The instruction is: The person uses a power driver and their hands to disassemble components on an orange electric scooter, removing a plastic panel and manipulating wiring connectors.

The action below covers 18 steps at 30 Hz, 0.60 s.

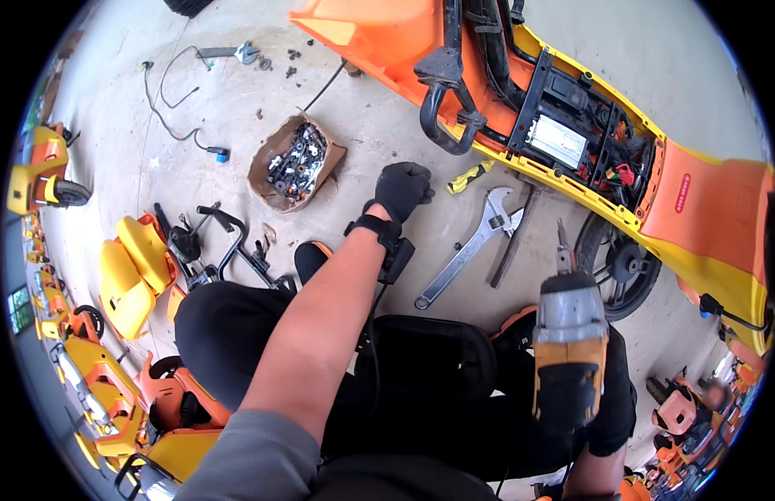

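"Where's the left hand?"

"Reaching out ahead of the body above the floor, in a black glove, with its fingers curled in. I can't tell whether anything sits inside them."

"And the right hand?"

"Closer to the body, holding the drill. The tool hides most of that hand, so I can't make out its fingers. The drill's bit points forward, away from the person."

"What lies around the left hand?"

"To its left, an open cardboard box full of small parts. Just to its right, a yellow tool handle, probably a screwdriver's. Farther right and nearer the body, a big wrench, with a hammer beside it."

"Anything ahead of the right hand?"

"Past the drill, a black wheel, and beyond it a yellow and orange scooter, its middle open, showing wires and a silver box."
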Available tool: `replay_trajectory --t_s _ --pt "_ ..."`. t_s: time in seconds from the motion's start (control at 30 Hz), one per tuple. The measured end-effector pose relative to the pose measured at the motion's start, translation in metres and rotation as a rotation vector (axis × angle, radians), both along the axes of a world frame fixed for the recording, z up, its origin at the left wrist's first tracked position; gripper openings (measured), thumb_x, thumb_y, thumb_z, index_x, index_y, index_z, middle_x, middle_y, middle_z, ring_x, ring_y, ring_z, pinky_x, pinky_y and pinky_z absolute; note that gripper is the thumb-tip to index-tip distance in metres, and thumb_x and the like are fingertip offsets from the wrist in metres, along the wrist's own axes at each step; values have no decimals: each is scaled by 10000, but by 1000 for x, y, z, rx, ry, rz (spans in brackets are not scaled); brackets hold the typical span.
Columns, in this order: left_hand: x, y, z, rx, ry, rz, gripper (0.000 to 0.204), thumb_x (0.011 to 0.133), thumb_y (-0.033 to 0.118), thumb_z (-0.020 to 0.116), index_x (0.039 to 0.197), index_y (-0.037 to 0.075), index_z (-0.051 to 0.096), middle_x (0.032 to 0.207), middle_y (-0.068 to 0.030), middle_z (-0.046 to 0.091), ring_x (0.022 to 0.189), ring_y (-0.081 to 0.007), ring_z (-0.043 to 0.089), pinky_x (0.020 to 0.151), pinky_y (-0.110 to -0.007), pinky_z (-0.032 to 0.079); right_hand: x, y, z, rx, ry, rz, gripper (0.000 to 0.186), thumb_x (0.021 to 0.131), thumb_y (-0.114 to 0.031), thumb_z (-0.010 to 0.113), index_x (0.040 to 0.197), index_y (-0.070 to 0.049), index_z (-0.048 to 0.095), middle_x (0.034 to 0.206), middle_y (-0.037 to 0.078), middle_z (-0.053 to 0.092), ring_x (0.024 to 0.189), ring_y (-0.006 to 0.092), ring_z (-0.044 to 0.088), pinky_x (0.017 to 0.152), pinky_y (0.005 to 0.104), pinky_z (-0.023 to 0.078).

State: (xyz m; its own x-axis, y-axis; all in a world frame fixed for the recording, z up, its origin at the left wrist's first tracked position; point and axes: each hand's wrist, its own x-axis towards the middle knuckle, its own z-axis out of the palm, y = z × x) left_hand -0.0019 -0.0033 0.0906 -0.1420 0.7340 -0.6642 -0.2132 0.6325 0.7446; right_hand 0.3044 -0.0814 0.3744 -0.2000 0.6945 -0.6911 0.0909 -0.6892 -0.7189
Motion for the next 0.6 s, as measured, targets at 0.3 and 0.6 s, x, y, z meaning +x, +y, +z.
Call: replay_trajectory --t_s 0.3,0.6 --pt "-17 -19 208 307 -413 -190 305 956 129 583 1197 -58 578 1030 -104 654 914 -191 663 864 -324 561 -28 0 -17 -188 560 161 480 1055 -364 332 1393 -32 407 1310 150 560 1157 232 593 989 362 501" --pt "-12 -77 247 449 -592 -180 378 998 216 532 1256 -61 547 1070 -97 660 974 -161 654 902 -309 539 -50 -22 -15 -209 578 216 452 1062 -328 350 1411 -45 395 1333 114 554 1169 192 583 1004 328 479"
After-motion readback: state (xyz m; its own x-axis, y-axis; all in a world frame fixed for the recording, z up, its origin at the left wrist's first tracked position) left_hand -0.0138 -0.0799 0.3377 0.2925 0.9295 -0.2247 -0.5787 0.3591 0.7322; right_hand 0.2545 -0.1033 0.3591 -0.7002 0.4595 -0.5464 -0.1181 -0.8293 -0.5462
